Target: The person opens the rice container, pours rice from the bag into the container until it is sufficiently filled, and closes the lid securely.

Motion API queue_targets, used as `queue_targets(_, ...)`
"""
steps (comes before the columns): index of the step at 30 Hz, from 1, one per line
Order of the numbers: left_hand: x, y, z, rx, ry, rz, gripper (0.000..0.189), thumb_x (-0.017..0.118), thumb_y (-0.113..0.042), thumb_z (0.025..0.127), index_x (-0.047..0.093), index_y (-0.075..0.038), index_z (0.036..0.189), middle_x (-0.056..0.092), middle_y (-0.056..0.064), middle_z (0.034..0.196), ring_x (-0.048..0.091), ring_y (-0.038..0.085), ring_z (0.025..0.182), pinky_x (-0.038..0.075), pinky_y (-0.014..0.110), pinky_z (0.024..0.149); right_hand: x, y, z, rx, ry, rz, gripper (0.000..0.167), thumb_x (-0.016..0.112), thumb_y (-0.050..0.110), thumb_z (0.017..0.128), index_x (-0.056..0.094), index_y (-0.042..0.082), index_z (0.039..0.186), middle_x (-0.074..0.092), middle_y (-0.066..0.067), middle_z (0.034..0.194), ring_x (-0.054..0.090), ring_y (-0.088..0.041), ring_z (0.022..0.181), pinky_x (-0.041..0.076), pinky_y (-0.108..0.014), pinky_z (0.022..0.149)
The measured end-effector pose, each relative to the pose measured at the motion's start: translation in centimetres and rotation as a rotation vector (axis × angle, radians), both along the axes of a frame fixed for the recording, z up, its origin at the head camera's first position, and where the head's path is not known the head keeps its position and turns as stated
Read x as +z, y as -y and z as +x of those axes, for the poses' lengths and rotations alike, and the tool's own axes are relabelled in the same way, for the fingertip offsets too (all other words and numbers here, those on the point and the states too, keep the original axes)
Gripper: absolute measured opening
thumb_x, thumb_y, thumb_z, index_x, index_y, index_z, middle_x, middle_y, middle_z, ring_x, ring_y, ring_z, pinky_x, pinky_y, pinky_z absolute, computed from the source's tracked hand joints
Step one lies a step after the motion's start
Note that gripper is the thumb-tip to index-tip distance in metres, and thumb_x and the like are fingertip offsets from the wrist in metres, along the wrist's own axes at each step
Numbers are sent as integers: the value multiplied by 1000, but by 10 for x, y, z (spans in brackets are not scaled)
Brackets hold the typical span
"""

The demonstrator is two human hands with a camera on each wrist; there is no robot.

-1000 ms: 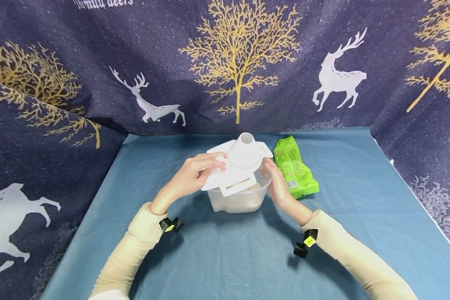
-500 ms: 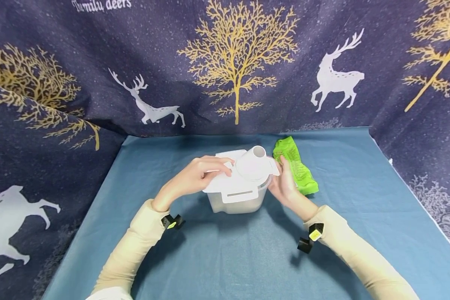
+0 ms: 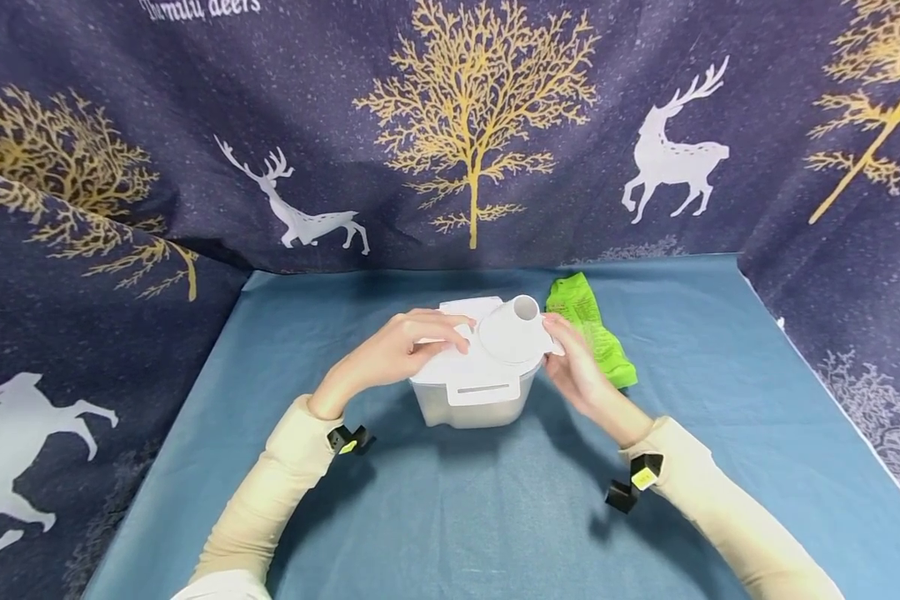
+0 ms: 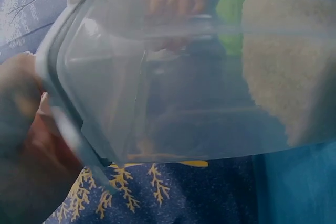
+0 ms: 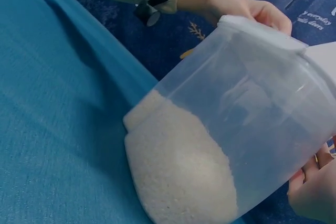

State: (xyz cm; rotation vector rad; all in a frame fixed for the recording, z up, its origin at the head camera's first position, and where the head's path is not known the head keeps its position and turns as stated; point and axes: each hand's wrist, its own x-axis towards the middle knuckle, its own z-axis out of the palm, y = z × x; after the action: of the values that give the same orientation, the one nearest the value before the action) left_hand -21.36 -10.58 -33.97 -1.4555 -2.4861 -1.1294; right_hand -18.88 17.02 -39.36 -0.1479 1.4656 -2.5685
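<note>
A clear plastic storage container [image 5: 247, 124] stands upright on the cloth, partly filled with pale grains that look like rice [image 5: 181, 166]. On its top sits a white lid [image 3: 441, 367] with a raised round spout [image 3: 521, 321] and side flaps, the front flap [image 3: 483, 392] sticking out. From the left, my left hand [image 3: 390, 346] holds the lid near its middle, fingers bent over it. At the right, my right hand [image 3: 579, 367] pinches the flap beside the spout. Its fingers [image 5: 310, 171] are partly cut off in the right wrist view.
A green printed bag [image 3: 596, 333] lies just behind and to the right of the right hand. Blue cloth [image 3: 465, 508] covers the table. A dark patterned curtain [image 3: 300, 125] hangs along the back.
The lid has come down from a tilt to lie level over the container, shifting slightly right. My right hand went from the container's side to the lid's right flap; the left stayed on the lid.
</note>
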Motion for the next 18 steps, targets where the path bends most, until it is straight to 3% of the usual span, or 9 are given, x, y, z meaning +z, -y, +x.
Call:
queue_targets(6, -5, -3, 3, 33, -8, 19, 21, 59, -6, 94, 73, -19, 102, 65, 1, 128, 57, 16, 123, 45, 36, 96, 1, -4, 3, -14, -26, 12, 26, 41, 13, 103, 65, 17, 95, 66, 10, 85, 60, -3, 75, 45, -17, 68)
queue_targets(11, -4, -9, 6, 124, 43, -33, 36, 59, -22, 96, 59, -16, 131, 59, 0, 136, 54, 16, 128, 42, 40, 106, 5, -4, 4, -30, 13, 8, 27, 41, 11, 102, 63, 18, 88, 64, 11, 81, 58, -3, 71, 43, -17, 65)
queue_targets(13, -4, -12, 6, 171, 55, -52, 42, 59, -25, 96, 55, -14, 136, 57, 2, 138, 53, 17, 129, 42, 40, 107, 6, -5, 5, -25, 13, 12, 29, 39, 9, 101, 62, 18, 86, 63, 11, 80, 57, -3, 70, 42, -18, 64)
queue_targets(18, -5, -16, 7, 235, 8, -59, 36, 60, -26, 96, 63, -9, 128, 61, 7, 134, 51, 20, 132, 39, 41, 109, 7, -6, 3, 12, -23, 28, 34, 36, 6, 101, 64, 17, 86, 62, 10, 80, 56, -3, 71, 42, -18, 66)
